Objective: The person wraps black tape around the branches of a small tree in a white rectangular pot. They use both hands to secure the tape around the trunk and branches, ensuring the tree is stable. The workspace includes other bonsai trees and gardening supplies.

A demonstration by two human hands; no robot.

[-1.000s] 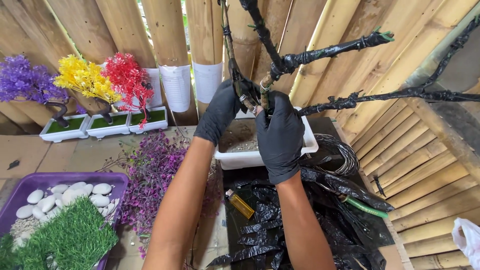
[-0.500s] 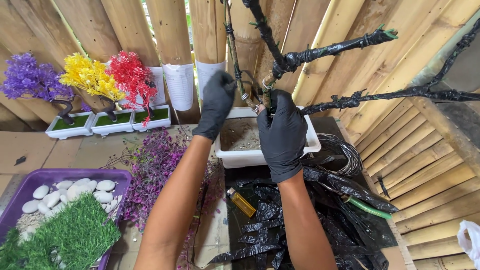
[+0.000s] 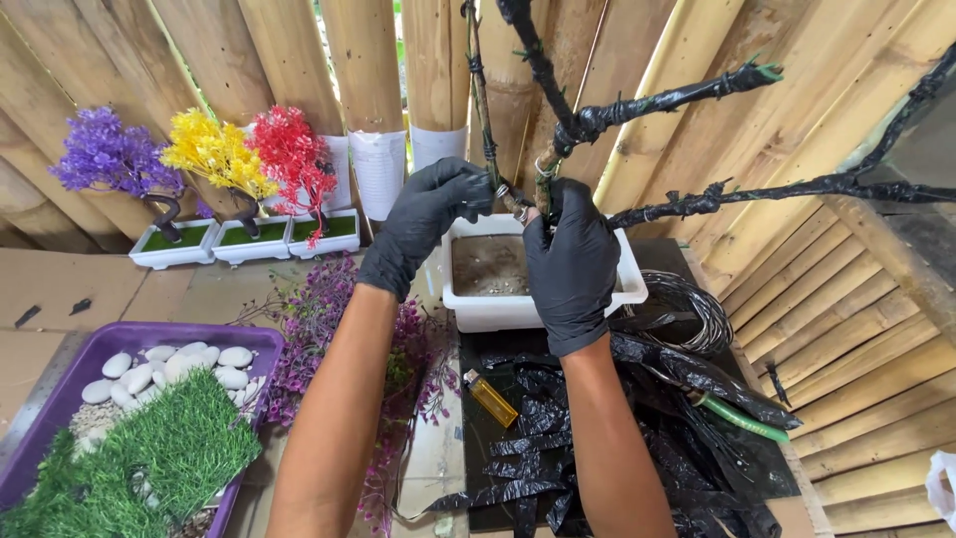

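From the head view, both hands wear black gloves and meet at the lower trunk of a black-wrapped wire tree (image 3: 588,120) that rises above a white rectangular pot (image 3: 478,311). The right hand (image 3: 573,261) is closed around the trunk just above the pot, its fingers (image 3: 576,204) curled tight about the stem. The left hand (image 3: 428,214) is just beside it to the left, its fingers (image 3: 476,191) pressed together and pinching a thin wire stem (image 3: 482,110) that runs upward alongside the trunk; the two hands almost touch at the fingertips. The tree's branches spread up and to the right, across the bamboo wall (image 3: 299,60). The pot holds a grey-brown filling and stands at the far edge of a heap of black plastic strips (image 3: 558,448) on the bench. A coil of dark wire (image 3: 692,309) lies just right of the pot, a small yellow lighter (image 3: 491,398) lies on the black plastic near the right forearm, and a green tube (image 3: 742,418) lies further right. Between the forearms and to the left lie loose purple flower sprigs (image 3: 319,324). At lower left a purple tray (image 3: 60,384) holds white pebbles (image 3: 169,367) and a patch of artificial grass (image 3: 149,458). Against the wall at left stand three finished small trees in white pots: purple (image 3: 105,159), yellow (image 3: 214,149) and red (image 3: 291,149).
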